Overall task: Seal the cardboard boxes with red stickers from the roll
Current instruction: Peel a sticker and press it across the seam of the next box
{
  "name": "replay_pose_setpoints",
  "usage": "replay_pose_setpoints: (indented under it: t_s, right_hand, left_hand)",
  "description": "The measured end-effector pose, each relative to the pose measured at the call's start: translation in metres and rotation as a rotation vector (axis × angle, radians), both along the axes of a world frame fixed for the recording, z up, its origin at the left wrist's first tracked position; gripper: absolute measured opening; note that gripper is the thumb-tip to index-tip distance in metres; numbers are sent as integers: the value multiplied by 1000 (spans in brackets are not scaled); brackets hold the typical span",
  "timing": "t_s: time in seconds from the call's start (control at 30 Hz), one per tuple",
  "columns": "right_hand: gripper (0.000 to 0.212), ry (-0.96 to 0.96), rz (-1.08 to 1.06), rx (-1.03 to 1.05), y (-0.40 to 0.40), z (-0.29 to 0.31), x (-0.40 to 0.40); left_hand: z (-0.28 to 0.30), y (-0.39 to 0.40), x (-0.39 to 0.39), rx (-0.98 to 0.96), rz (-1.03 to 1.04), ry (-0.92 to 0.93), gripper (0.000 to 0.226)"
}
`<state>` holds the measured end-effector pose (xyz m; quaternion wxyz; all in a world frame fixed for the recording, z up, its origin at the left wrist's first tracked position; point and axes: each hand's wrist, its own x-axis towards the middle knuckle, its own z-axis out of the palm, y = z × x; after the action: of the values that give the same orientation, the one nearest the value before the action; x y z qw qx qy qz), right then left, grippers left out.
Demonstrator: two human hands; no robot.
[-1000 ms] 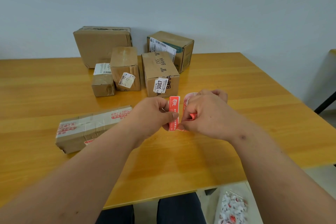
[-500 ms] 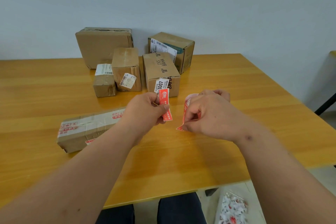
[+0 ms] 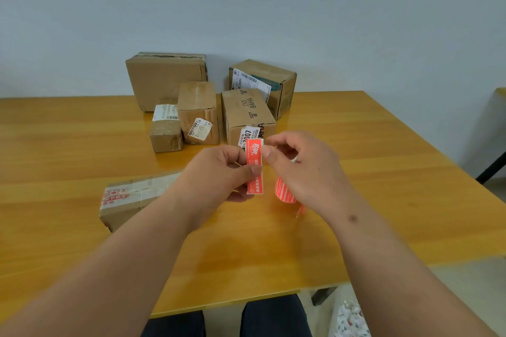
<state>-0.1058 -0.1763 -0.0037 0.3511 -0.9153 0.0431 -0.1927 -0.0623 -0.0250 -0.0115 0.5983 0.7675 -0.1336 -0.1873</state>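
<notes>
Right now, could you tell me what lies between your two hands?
In the head view, the peeled red sticker stands upright between the left hand and right hand; the left pinches it, and the right thumb meets its edge.

The sticker [image 3: 255, 165] stands upright between the left hand [image 3: 219, 172] and right hand [image 3: 304, 169], above the table [image 3: 383, 172]. The roll [image 3: 284, 191] hangs under the right hand. Five boxes [image 3: 246, 115] cluster behind the hands; another box [image 3: 128, 200] lies left of the left hand.
</notes>
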Motion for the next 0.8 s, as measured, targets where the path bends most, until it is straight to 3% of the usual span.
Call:
replay_pose_setpoints:
  t_s: [0.2,0.33,0.47,0.8]
  right_hand:
    - [18,10,27,186,15,0,-3]
    - [21,-1,27,273,25,-5,-3]
    - [18,-11,61,326,39,-7,-6]
    - [20,47,102,444,54,-11,-10]
  left_hand:
    - [6,17,-9,87,-46,-30,15]
    - [6,28,-13,397,149,-452,25]
    - [5,33,-20,248,233,-733,19]
    - [-7,45,-24,145,248,-547,15]
